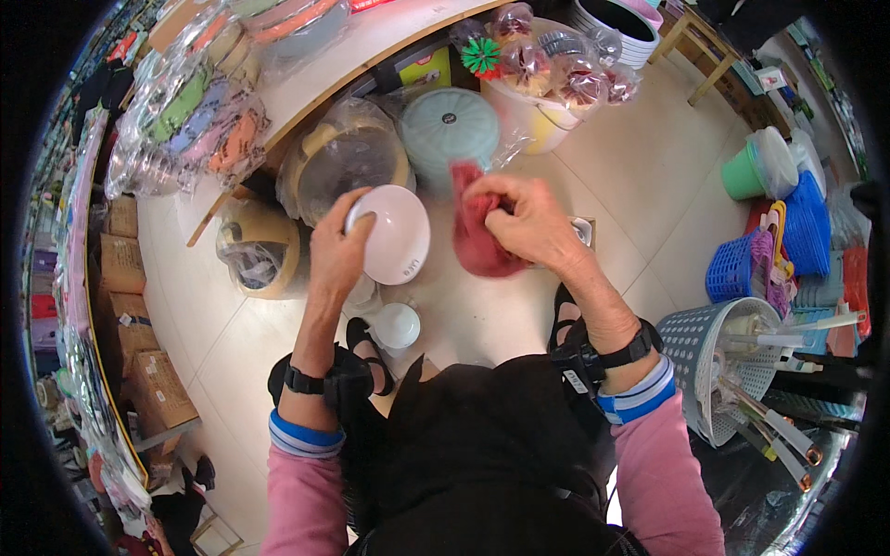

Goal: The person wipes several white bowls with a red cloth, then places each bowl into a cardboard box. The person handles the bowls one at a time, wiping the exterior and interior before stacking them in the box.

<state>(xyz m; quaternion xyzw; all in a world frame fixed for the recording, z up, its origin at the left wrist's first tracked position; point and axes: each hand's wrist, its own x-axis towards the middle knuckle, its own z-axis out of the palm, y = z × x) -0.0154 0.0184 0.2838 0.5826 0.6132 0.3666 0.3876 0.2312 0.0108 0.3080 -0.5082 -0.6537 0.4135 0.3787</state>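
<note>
A white bowl with small dark lettering is held by its rim in my left hand, thumb inside, its hollow tilted towards me. My right hand grips a bunched red cloth, which is blurred and hangs to the right of the bowl without touching it. On the floor by my left shoe stands another white bowl. Part of a small box with a pale item shows behind my right wrist.
Ahead stand a pale blue lidded container, a plastic-wrapped tan container and a bucket of wrapped goods, beside a low table. At right is a perforated basket with long-handled items. Cardboard boxes line the left.
</note>
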